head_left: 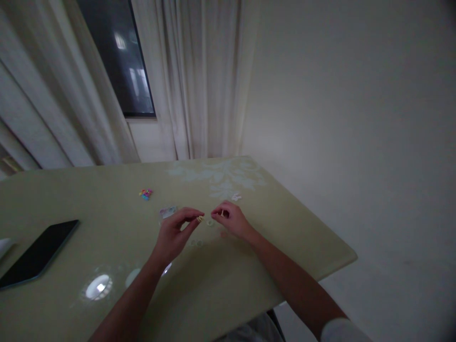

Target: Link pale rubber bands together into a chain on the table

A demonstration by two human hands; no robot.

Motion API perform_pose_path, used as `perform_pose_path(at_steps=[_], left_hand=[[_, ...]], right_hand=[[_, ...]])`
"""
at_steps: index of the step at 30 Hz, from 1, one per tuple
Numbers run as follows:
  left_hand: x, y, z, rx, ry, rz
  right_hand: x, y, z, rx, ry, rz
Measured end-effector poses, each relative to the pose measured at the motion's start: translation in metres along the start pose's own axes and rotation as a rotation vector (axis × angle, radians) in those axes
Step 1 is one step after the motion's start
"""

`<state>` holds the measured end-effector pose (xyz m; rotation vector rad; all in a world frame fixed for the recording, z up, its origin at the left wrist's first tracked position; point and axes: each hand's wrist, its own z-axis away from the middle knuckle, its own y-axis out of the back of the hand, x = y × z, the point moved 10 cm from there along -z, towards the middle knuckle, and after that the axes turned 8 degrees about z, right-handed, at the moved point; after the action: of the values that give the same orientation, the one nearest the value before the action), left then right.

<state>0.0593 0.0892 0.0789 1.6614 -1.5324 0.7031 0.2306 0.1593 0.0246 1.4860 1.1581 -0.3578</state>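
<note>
Left hand [174, 233] pinches a small yellow piece [200, 218] (phone [37, 254] well apart).

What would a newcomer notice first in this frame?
Two bare hands meet at the table's middle: the left hand pinches a tiny yellowish piece, fingertips almost touching the right hand. A black phone lies at the left edge, and a small colourful cluster sits farther back.

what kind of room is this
Probably a room in a home at night: pale curtains hang beside a dark window, and a glossy table against the wall holds a phone and small craft bits near both hands.
</note>
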Motion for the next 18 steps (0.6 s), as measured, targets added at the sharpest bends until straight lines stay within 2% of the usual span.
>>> perform_pose_path(at_steps=[2,5,10,13,18], left_hand=[[-0.004,0.006,-0.001,0.036,0.034,-0.013],[-0.01,0.01,-0.001,0.072,0.086,-0.02],[-0.017,0.01,-0.001,0.107,0.123,0.043],[-0.017,0.01,-0.002,0.102,0.125,0.053],[-0.015,0.01,-0.002,0.082,0.112,0.111]], right_hand=[[0.008,-0.007,-0.001,-0.061,0.016,0.184],[0.01,-0.024,0.001,-0.174,0.079,0.316],[0.002,-0.039,0.002,-0.206,0.164,0.487],[0.002,-0.036,0.0,-0.183,0.147,0.402],[0.019,-0.023,-0.003,-0.124,-0.042,-0.003]])
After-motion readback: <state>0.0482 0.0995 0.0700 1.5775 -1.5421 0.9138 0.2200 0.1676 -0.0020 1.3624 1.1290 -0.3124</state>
